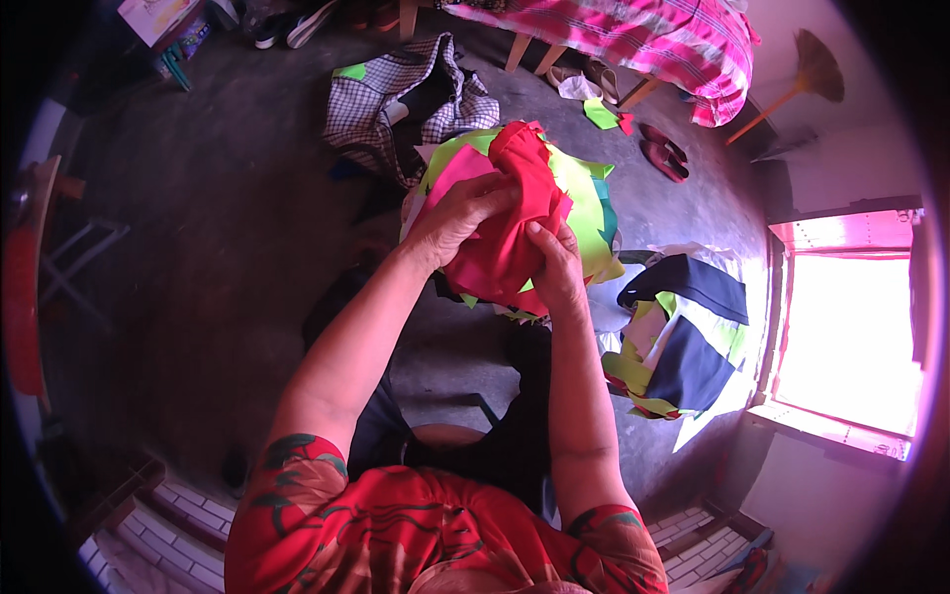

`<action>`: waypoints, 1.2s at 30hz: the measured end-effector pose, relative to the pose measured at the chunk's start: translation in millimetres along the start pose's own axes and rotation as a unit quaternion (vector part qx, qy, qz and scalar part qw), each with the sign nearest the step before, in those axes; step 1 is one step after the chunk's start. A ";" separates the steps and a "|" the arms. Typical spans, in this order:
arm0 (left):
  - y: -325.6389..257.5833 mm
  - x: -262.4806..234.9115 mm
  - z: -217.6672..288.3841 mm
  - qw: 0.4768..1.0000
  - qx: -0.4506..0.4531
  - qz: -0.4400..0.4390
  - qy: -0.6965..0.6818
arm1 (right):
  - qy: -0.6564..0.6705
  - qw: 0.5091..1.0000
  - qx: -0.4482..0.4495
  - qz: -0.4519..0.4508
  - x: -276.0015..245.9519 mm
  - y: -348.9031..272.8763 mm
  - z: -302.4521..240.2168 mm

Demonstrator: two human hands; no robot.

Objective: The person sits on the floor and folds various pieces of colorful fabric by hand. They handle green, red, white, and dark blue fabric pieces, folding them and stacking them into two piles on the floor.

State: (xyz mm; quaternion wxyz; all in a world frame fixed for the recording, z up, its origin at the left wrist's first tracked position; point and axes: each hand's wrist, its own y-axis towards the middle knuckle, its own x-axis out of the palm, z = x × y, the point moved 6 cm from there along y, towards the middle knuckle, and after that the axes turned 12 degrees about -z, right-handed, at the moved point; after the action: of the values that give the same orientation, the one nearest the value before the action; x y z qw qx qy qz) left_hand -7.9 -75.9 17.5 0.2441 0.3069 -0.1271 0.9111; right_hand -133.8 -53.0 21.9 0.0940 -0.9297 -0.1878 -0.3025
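Both my hands are on a red piece of cloth (526, 163) that bunches over a heap of fabric pieces in front of me. My left hand (463, 213) grips it from the left, fingers partly tucked into the folds. On the right side my right hand (556, 259) pinches the cloth with the thumb on top; its other fingers are hidden beneath. Under the red cloth lie yellow-green fabric pieces (577, 198), a pink piece (457, 181) at the left and a dark teal piece (606, 203) at the right. What supports the heap is hidden.
Beyond the heap, a checkered cloth (361, 119) lies on the grey floor (198, 247). At right stands another pile with navy fabric (695, 361), near a bright window (846, 337). Maroon shoes (663, 153), a broom (816, 69) and a bed with pink plaid cover (653, 45) are farther off.
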 end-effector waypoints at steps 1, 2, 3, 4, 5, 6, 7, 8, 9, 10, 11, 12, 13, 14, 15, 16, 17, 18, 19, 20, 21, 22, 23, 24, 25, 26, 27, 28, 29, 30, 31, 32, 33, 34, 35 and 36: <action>-0.4 -1.7 1.8 1.000 0.022 0.002 0.006 | -0.011 1.000 0.003 0.004 -2.5 0.4 2.0; -0.9 -2.8 4.0 0.999 0.045 0.004 0.012 | -0.021 1.000 0.006 0.008 -6.3 1.2 3.9; -1.6 -3.6 6.8 0.998 0.067 0.006 0.018 | -0.032 0.999 0.008 0.012 -8.8 1.9 4.3; -2.7 -6.3 9.6 0.997 0.077 0.017 0.020 | -0.029 0.999 -0.003 0.025 -9.5 2.6 1.3; -4.5 -9.4 13.8 0.996 0.087 0.028 0.021 | -0.026 0.999 -0.014 0.038 -9.0 3.3 -2.8; -6.7 -11.9 18.1 0.994 0.097 0.039 0.023 | -0.023 0.998 -0.025 0.052 -9.8 3.7 -6.1; -8.1 -10.9 24.1 0.992 0.116 0.036 0.010 | -0.027 0.997 -0.029 0.063 -14.9 3.6 -8.4; -9.9 -9.5 30.7 0.990 0.136 0.034 -0.003 | -0.031 0.996 -0.033 0.075 -22.1 3.0 -10.8; -11.3 -9.7 35.5 0.987 0.155 0.031 -0.016 | -0.035 0.995 -0.037 0.087 -26.8 2.5 -12.7; -11.7 -14.9 36.8 0.985 0.159 0.053 -0.042 | -0.014 0.994 -0.052 0.099 -27.3 2.1 -15.3; -12.7 -14.9 37.1 0.984 0.159 0.045 -0.071 | -0.008 0.993 -0.062 0.098 -28.8 2.4 -15.9; -14.2 -14.3 38.1 0.982 0.159 0.037 -0.100 | -0.001 0.993 -0.071 0.097 -31.4 2.7 -15.8; -15.8 -12.5 40.2 0.979 0.158 0.029 -0.128 | 0.006 0.992 -0.080 0.096 -33.4 3.0 -15.7; -16.0 -19.1 36.4 0.977 0.153 0.052 -0.137 | -0.022 0.991 -0.080 0.106 -35.5 2.8 -16.2; -17.7 -19.0 37.6 0.977 0.156 0.051 -0.136 | -0.051 0.989 -0.081 0.116 -37.0 2.6 -16.8; -19.8 -15.5 41.2 0.977 0.159 0.049 -0.134 | -0.080 0.985 -0.082 0.127 -39.9 1.9 -17.9; -21.1 -12.6 44.5 0.977 0.162 0.047 -0.133 | -0.097 0.983 -0.077 0.137 -47.4 1.2 -17.1; -20.9 -10.2 46.6 0.977 0.160 0.038 -0.135 | -0.115 0.980 -0.073 0.147 -58.0 0.3 -15.8; -21.3 -8.4 48.4 0.977 0.159 0.031 -0.137 | -0.133 0.977 -0.068 0.156 -59.1 0.0 -16.6; -21.2 -7.2 49.0 0.977 0.157 0.023 -0.139 | -0.201 0.961 -0.083 0.172 -58.8 -3.0 -21.4; -20.0 -8.0 47.3 0.980 0.151 0.020 -0.128 | -0.269 0.940 -0.097 0.188 -57.4 -7.1 -26.6; -18.4 -10.0 44.8 0.982 0.146 0.017 -0.116 | -0.335 0.914 -0.112 0.202 -51.6 -9.6 -32.9; -17.3 -10.9 42.8 0.985 0.141 0.014 -0.104 | -0.379 0.887 -0.149 0.217 -44.4 -10.7 -39.7; -16.5 -9.2 39.9 0.987 0.126 -0.003 -0.099 | -0.422 0.857 -0.185 0.231 -36.1 -11.1 -45.5; -16.3 -6.6 37.4 0.989 0.112 -0.020 -0.094 | -0.463 0.823 -0.221 0.244 -30.2 -12.9 -50.5; -15.6 -4.4 34.9 0.990 0.098 -0.037 -0.090 | -0.481 0.819 -0.203 0.238 -29.6 -12.6 -51.9; -14.9 -4.2 31.1 0.992 0.079 -0.055 -0.081 | -0.478 0.826 -0.206 0.218 -25.4 -12.0 -53.3; -15.9 -3.7 29.1 0.993 0.060 -0.072 -0.072 | -0.474 0.832 -0.209 0.198 -13.9 -10.4 -57.1; -16.7 -2.1 27.6 0.993 0.042 -0.089 -0.062 | -0.470 0.838 -0.212 0.178 -6.6 -9.4 -58.6; -19.0 -1.6 23.9 0.996 0.023 -0.069 -0.051 | -0.485 0.839 -0.204 0.143 -3.3 -9.0 -56.5; -18.0 1.1 22.5 0.996 0.010 -0.089 -0.011 | -0.509 0.832 -0.189 0.113 0.1 -9.0 -55.4; -17.4 3.1 20.4 0.994 -0.002 -0.108 0.029 | -0.532 0.825 -0.175 0.082 3.6 -8.9 -53.8; -17.3 5.0 18.9 0.989 -0.014 -0.127 0.069 | -0.554 0.816 -0.160 0.052 6.7 -7.9 -51.8; -20.7 14.7 23.7 0.979 -0.054 -0.163 0.105 | -0.620 0.757 -0.205 0.023 13.7 -5.5 -52.8; -19.8 14.4 21.1 0.976 -0.057 -0.175 0.116 | -0.680 0.695 -0.233 0.012 22.7 -5.6 -52.6; -18.1 12.6 16.4 0.972 -0.060 -0.186 0.128 | -0.670 0.716 -0.197 -0.013 19.3 -4.2 -47.1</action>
State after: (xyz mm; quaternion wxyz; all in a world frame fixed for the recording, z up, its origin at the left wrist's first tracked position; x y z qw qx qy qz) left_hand 1.0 -62.2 39.5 0.4413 0.1910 -0.0901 0.8721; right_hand -145.9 -57.1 71.3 -0.2455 -0.8841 -0.1494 0.3684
